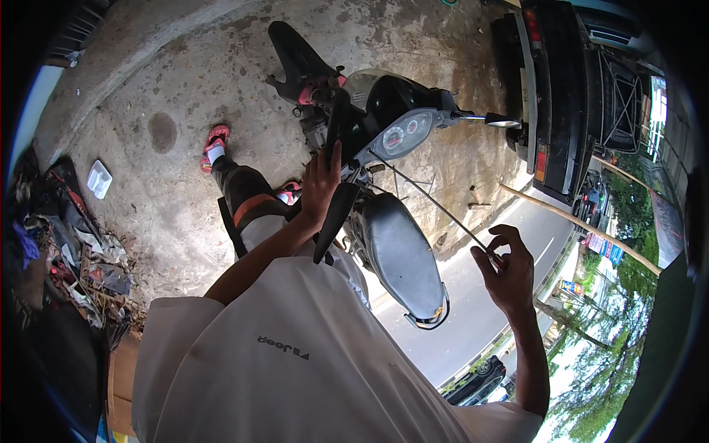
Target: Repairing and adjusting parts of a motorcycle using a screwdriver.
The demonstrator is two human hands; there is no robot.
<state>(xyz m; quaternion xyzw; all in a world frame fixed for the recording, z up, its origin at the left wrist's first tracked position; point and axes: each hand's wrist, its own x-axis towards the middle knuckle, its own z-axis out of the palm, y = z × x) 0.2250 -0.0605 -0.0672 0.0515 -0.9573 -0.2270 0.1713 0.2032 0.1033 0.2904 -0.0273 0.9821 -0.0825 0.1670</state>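
My left hand point(319, 190) rests against a black plastic panel point(341, 131) at the front of a motorcycle, its fingers stretched out and lying flat. The thumb side is partly hidden. Beside that wrist, a second dark panel piece point(337, 221) slants downward. My right hand point(508, 272) is raised on the right, thumb and fingers pinched round the end of a long thin dark rod or cable point(436, 204); I cannot tell which. Its other end reaches the handlebar area below the gauge cluster point(402, 133). The black seat point(402, 247) lies between my hands.
A dark truck point(554, 96) stands at the far right, close to the mirror point(502, 120). Scraps and rubbish point(85, 258) heap up at left near a white tray point(99, 179). A wooden pole point(576, 225) crosses at right; a road point(473, 303) lies beyond the seat.
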